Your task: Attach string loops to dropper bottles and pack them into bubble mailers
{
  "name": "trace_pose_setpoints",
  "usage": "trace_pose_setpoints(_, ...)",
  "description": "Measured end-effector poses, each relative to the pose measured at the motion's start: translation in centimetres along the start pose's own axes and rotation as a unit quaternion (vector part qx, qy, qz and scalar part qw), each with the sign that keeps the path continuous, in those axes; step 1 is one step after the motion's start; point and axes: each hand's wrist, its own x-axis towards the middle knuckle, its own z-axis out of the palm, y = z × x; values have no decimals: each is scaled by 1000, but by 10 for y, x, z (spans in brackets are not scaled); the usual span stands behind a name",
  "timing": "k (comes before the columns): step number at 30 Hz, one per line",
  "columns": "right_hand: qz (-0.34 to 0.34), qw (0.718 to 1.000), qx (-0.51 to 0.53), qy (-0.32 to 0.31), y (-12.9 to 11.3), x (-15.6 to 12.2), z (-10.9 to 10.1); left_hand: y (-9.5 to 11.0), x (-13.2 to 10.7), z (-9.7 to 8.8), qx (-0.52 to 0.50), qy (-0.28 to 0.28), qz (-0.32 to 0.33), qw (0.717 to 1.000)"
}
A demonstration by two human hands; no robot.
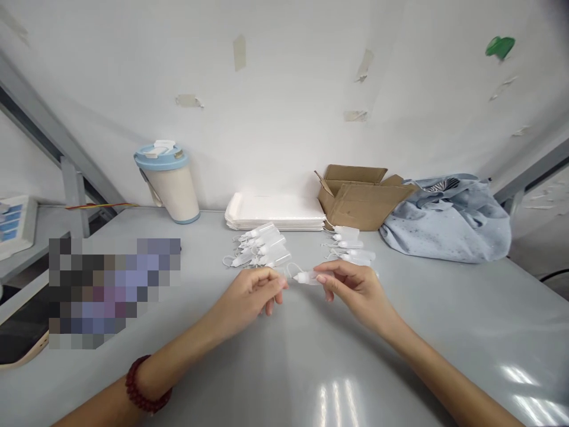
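Note:
My right hand (355, 290) pinches a small translucent plastic dropper bottle (306, 277) between thumb and fingers, its nozzle pointing left with a thin loop strap (291, 270) arching above it. My left hand (249, 298) sits just left of the nozzle, its fingertips closed together. Whether a clear piece lies in that pinch is too faint to tell. Two loose piles of similar bottles lie beyond my hands, one (260, 246) ahead of the left hand and one (351, 246) ahead of the right. A red bead bracelet (146, 385) circles my left wrist.
A stack of white trays (275, 212) stands behind the bottles, beside an open cardboard box (360, 198) and a pale blue cloth bag (448, 219). A blue-lidded tumbler (169, 184) stands back left. A pixelated patch (113, 290) covers part of the grey table (284, 367).

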Motion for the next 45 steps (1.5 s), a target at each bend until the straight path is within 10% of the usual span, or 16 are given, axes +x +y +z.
trace_pose_setpoints(16, -95, 983, -152, -50, 13, 3, -2, 4, -4, 0, 243, 44, 104, 963)
trace_pose_setpoints(24, -141, 935, -309, 102, 49, 31, -42, 8, 1, -34, 272, 370, 133, 878)
trace_pose_setpoints(32, -103, 892, -425, 113, 70, 43, -62, -1, 11, -41, 314, 290, 96, 899)
trace_pose_setpoints(45, -72, 921, -363, 121, 85, 49, -71, -12, 16, -38, 331, 241, 110, 905)
